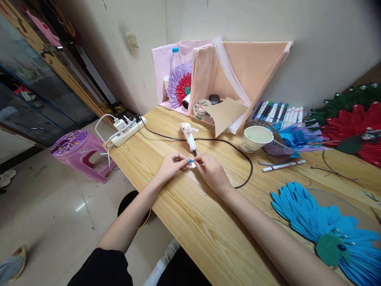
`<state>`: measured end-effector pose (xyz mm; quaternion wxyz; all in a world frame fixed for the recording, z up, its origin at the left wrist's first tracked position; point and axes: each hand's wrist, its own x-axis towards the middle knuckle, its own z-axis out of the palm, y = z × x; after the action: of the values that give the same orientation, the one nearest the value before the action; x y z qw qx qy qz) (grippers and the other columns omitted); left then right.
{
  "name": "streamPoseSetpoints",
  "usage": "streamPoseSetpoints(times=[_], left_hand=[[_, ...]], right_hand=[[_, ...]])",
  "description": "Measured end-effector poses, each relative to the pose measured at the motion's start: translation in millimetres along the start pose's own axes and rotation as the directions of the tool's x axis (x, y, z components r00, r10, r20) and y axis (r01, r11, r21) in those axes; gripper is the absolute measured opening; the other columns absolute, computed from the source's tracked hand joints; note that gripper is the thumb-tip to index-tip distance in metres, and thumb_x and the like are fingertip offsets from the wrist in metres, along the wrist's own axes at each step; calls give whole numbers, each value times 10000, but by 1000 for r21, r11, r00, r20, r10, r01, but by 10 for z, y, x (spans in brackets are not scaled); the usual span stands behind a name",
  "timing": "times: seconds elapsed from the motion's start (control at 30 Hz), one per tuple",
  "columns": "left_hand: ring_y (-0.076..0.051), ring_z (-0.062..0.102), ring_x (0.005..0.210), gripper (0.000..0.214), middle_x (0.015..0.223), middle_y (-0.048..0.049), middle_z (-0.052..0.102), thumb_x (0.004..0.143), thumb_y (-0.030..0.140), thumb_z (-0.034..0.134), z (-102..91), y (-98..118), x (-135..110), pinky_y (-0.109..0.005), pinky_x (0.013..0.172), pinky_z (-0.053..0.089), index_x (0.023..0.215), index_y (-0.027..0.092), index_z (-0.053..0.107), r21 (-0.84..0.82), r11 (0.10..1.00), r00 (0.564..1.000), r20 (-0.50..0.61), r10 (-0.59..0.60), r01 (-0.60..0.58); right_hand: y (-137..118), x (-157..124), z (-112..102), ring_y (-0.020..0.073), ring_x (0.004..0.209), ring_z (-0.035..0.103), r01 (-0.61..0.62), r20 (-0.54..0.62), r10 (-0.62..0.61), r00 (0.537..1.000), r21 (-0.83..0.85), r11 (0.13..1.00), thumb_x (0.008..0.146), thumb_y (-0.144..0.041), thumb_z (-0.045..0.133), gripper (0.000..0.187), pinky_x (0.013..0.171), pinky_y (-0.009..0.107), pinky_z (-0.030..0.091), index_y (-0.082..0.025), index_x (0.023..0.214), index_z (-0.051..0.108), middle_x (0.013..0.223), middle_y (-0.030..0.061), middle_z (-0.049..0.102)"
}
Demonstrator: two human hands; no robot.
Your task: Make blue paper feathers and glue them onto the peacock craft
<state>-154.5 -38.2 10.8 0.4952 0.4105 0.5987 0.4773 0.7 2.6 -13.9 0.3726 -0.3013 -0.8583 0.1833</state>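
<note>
My left hand and my right hand meet above the wooden table. Their fingertips pinch a small bright blue piece, perhaps paper or ribbon; it is too small to tell. Something small and white lies just beneath the fingers. Right behind my hands a white hot glue gun rests on the table, its black cord looping round to the right. At the lower right lies a craft bird of blue feather-like strips with a green round head.
A power strip sits at the table's left edge, near a pink stool. Behind stand fabric-covered boxes, a paper cup and several markers. A white pen and a red-and-green craft piece lie to the right.
</note>
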Motion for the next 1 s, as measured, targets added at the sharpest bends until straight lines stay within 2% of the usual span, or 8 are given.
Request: streamPoseSetpoints(times=[0.37,0.53,0.7,1.0], left_hand=[[-90,538,500,238,571,-23,618,650,342,675,2,-50,8,-222,535,443,640,116,603,75,995,998,15,61,-62],[-98,538,499,238,567,-29,622,633,344,678,-4,-21,13,-222,517,433,643,116,609,61,998,999,-22,32,-31],[-98,550,517,239,594,-39,642,631,345,680,-19,-2,18,-209,521,430,656,116,619,26,1000,998,-53,15,-14],[-99,563,547,273,635,-37,648,650,369,680,-36,-35,4,-210,533,428,725,110,643,53,997,998,6,55,-55]], right_hand=[[-22,2,12,193,747,555,-1,18,3,1000,-66,998,841,-167,441,90,688,312,446,-188,808,522,775,62,587],[-17,-9,-10,195,782,562,-13,-12,13,1000,18,1000,862,-198,441,93,715,323,455,-191,851,533,812,64,607],[-10,-19,-31,189,829,575,-98,-46,105,993,130,987,858,-202,463,100,752,321,459,-186,903,551,859,64,619],[-21,5,-56,182,797,600,-257,44,255,966,271,928,855,-273,459,161,722,305,451,-196,864,600,857,49,655]])
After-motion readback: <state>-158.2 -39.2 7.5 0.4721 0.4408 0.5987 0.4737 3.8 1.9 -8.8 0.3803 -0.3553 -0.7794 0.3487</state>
